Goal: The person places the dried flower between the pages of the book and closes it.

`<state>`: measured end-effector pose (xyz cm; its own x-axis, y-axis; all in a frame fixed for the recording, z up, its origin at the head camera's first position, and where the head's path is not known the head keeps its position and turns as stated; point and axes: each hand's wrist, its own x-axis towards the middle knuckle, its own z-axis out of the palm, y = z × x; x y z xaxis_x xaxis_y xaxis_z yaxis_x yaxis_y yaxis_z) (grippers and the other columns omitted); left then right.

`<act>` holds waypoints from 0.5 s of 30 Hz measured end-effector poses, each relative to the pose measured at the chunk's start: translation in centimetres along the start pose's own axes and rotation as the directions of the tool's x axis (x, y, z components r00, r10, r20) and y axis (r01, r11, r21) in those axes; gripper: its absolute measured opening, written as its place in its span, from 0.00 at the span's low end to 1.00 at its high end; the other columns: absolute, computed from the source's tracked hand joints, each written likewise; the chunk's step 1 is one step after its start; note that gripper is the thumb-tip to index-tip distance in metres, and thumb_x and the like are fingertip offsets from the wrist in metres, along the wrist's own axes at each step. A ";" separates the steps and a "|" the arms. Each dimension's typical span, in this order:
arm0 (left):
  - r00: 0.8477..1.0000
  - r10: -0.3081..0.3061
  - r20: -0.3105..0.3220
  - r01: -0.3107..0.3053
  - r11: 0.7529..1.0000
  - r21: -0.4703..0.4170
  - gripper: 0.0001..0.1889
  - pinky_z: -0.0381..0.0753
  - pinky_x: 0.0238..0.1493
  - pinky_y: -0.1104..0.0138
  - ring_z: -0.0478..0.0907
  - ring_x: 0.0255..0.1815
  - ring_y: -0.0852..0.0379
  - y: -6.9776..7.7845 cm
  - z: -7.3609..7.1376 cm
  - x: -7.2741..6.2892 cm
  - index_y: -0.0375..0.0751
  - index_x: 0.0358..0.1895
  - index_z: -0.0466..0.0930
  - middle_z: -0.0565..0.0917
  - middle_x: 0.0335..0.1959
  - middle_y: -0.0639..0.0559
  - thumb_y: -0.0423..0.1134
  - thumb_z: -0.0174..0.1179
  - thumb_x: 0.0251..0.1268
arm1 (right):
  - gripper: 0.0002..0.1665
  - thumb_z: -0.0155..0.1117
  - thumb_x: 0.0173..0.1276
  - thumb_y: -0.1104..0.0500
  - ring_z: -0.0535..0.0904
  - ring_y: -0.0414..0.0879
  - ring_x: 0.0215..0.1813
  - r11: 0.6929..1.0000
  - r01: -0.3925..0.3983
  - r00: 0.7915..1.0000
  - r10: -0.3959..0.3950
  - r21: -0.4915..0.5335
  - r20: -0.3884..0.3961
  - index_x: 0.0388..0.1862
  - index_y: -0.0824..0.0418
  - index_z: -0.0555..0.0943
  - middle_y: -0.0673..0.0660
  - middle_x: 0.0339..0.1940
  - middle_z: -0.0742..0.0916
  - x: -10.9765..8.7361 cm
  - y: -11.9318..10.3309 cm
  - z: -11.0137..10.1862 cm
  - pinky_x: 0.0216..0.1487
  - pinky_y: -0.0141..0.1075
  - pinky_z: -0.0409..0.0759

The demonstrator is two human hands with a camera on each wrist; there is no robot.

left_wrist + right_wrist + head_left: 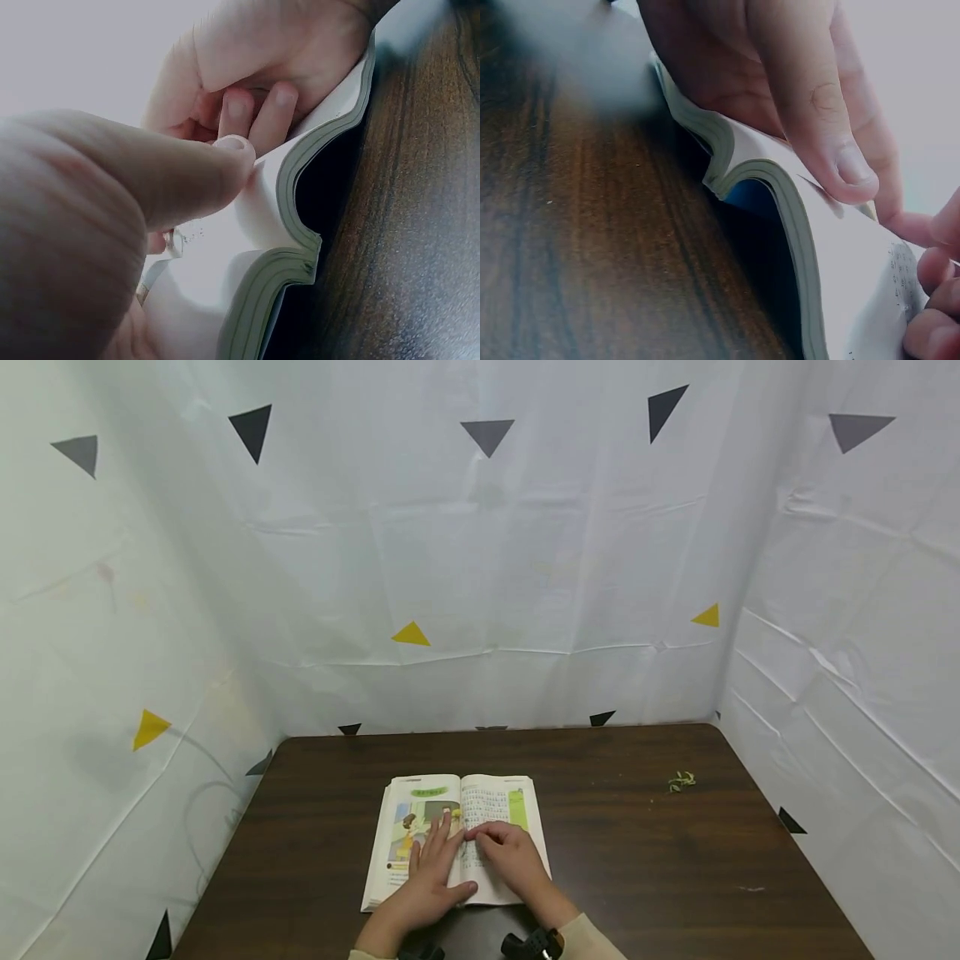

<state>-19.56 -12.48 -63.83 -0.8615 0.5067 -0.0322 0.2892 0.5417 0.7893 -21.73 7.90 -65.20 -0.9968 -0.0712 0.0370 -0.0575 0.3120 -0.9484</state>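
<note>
An open book [491, 885] lies on the dark wooden table [637, 860], a colour picture on its left page and lines of print on its right page. My left hand [429, 881] rests on the left page with fingers spread, its thumb [202, 180] reaching across the fold. On the right page my right hand [513, 860] has its fingers curled, index fingertip and thumb close together at the fold beside the left fingers. Two curled fingertips of that hand [259, 116] show in the left wrist view. No object shows between them; I cannot tell whether they pinch something small.
A small heap of green plant bits [681, 782] lies on the table at the right. White sheets [487, 568] with black, grey and yellow triangles stand behind the table and along both sides. A dark band with a device [532, 943] sits at my right wrist.
</note>
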 end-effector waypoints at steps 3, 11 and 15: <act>1.000 0.009 -0.002 -0.009 1.000 -0.012 0.48 0.22 0.79 0.24 0.27 0.92 0.27 0.0 0.0 0.0 0.35 0.87 0.55 0.37 0.92 0.34 0.48 0.70 0.73 | 0.12 0.66 0.78 0.60 0.88 0.45 0.61 0.998 0.036 0.999 -0.035 -0.043 0.019 0.46 0.52 0.96 0.47 0.50 0.95 -0.3 -0.1 0.0 0.57 0.31 0.81; 0.999 -0.033 0.003 0.033 0.999 0.037 0.45 0.25 0.81 0.24 0.30 0.92 0.29 0.2 0.1 0.3 0.37 0.85 0.61 0.37 0.93 0.36 0.49 0.71 0.72 | 0.09 0.67 0.79 0.59 0.84 0.38 0.44 0.998 0.056 0.991 -0.051 -0.042 0.124 0.49 0.53 0.93 0.53 0.41 0.92 -1.4 -0.8 -2.2 0.45 0.29 0.78; 0.998 -0.057 -0.003 0.058 0.997 0.060 0.45 0.26 0.82 0.24 0.31 0.93 0.30 0.2 0.3 0.3 0.37 0.85 0.62 0.38 0.93 0.37 0.49 0.72 0.72 | 0.10 0.72 0.76 0.60 0.74 0.37 0.30 0.970 0.103 0.983 -0.065 -0.219 0.174 0.54 0.54 0.90 0.51 0.30 0.84 -2.4 -1.1 -5.2 0.33 0.31 0.73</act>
<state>-19.65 -12.06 -63.86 -0.8781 0.4725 -0.0753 0.2638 0.6094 0.7477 -19.56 12.65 -62.66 -0.9661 -0.2546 0.0432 -0.1704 0.5029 -0.8474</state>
